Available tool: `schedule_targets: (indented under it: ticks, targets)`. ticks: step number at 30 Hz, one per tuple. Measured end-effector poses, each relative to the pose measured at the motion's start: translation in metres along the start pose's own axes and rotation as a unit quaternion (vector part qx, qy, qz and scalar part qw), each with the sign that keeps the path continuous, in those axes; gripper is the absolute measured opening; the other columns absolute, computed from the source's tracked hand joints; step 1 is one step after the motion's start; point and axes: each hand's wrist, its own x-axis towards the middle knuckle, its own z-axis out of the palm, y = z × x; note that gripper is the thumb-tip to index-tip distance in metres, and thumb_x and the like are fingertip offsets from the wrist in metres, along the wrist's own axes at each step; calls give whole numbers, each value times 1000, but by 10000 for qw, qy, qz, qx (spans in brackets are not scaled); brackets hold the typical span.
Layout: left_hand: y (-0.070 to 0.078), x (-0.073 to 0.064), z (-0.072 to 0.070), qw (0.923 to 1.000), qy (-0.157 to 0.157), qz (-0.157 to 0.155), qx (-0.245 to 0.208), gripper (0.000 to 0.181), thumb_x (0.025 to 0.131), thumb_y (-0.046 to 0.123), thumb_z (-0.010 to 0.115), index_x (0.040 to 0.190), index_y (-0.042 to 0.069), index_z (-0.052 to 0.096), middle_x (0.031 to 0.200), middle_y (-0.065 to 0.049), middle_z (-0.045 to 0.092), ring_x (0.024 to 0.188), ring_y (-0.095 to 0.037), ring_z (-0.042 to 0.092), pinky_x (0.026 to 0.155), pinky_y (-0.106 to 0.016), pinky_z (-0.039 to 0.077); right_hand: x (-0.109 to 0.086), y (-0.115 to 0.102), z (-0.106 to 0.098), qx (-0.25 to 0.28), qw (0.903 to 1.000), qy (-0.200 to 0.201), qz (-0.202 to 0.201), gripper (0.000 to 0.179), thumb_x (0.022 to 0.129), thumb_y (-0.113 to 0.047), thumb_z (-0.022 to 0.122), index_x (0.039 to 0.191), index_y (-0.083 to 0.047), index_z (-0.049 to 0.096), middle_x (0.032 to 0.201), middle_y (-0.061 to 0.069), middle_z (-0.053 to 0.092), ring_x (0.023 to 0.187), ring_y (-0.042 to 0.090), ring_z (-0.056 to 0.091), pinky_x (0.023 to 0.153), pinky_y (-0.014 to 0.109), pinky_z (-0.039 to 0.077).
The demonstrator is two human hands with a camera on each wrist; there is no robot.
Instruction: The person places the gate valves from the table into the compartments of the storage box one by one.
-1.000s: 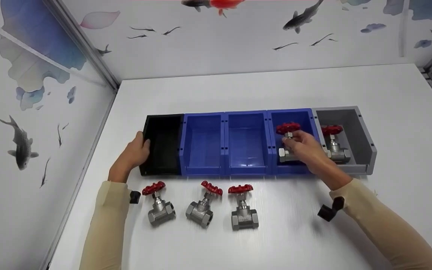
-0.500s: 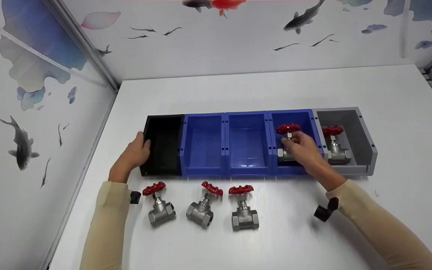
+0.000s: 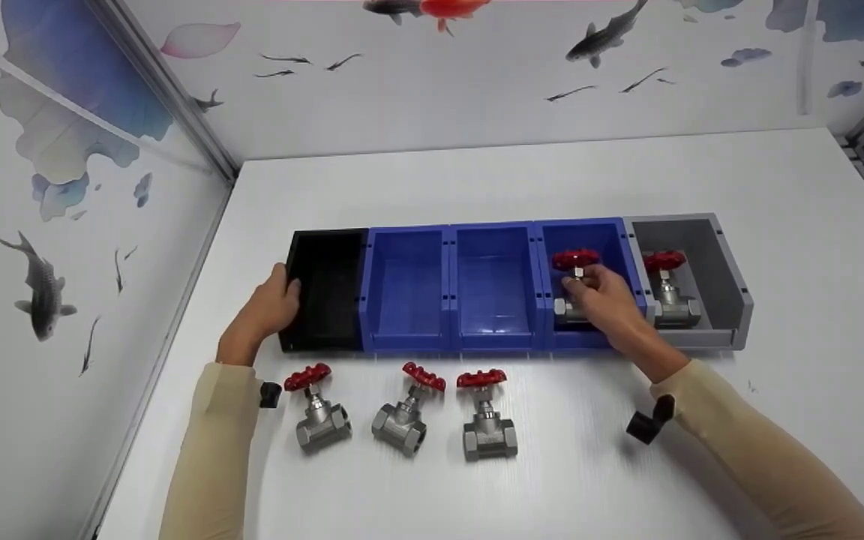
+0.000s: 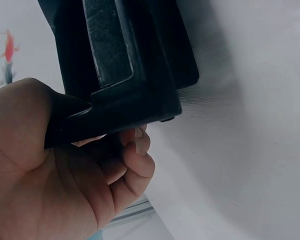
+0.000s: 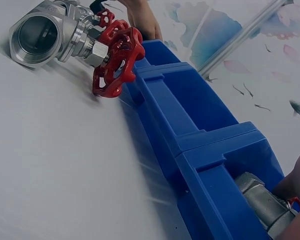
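My right hand holds a gate valve with a red handwheel by its stem, inside the rightmost blue bin. The valve's steel body shows within that bin in the right wrist view; the fingers hide part of it. At the row's left end, my left hand grips the side wall of the black bin. In the left wrist view, the thumb lies over the black wall and the fingers curl on its other side. A similar valve stands in the grey bin.
Three red-wheeled valves lie in front of the bins: left, middle and right. Two further blue bins, left and middle, stand between the black bin and the held valve. Behind the white table rises a printed wall.
The valve in my right hand has sunk very slightly in its bin. My right wrist and forearm have shifted a little to the left. The left hand stays in place.
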Motion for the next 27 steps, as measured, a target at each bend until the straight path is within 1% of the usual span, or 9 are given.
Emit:
schedule_targets:
  ticks: [7, 10, 15, 20, 27]
  targets:
    - [-1, 0, 1, 10000, 14, 2, -59, 31, 108, 17, 29, 127, -7, 34, 116, -33, 54, 98, -38, 57, 86, -53, 45, 0, -1, 1, -51, 10000, -68, 36, 43, 103, -23, 52, 132, 8, 45, 110, 13, 57, 89, 14, 55, 73, 22, 48]
    - [-1, 0, 1, 10000, 18, -17, -87, 32, 108, 17, 29, 129, -6, 34, 117, -32, 54, 99, -38, 57, 87, -53, 45, -1, 0, 1, -109, 9999, -72, 12, 39, 103, -22, 52, 129, 7, 46, 107, 12, 55, 88, 15, 54, 71, 23, 48]
    - [0, 1, 1, 10000, -2, -31, -52, 34, 108, 17, 28, 130, -7, 33, 119, -33, 54, 102, -39, 57, 89, -53, 45, 0, 2, 1, -263, 9995, -16, -167, 33, 103, -21, 52, 123, 6, 50, 100, 10, 54, 82, 16, 53, 66, 24, 46]
    - [0, 0, 0, 9999, -89, -74, -36, 35, 108, 18, 26, 132, -7, 32, 122, -34, 52, 106, -40, 56, 89, -54, 44, 0, 4, 1, -407, 9987, 40, -295, 37, 102, -22, 53, 124, 8, 50, 102, 10, 55, 81, 14, 53, 66, 22, 46]
    - [0, 0, 1, 10000, -42, -84, -31, 34, 108, 18, 27, 131, -7, 33, 120, -33, 53, 106, -41, 57, 90, -55, 44, 0, 3, 2, -575, 9981, 49, -229, 40, 102, -22, 53, 127, 8, 49, 106, 14, 57, 83, 15, 55, 68, 23, 47]
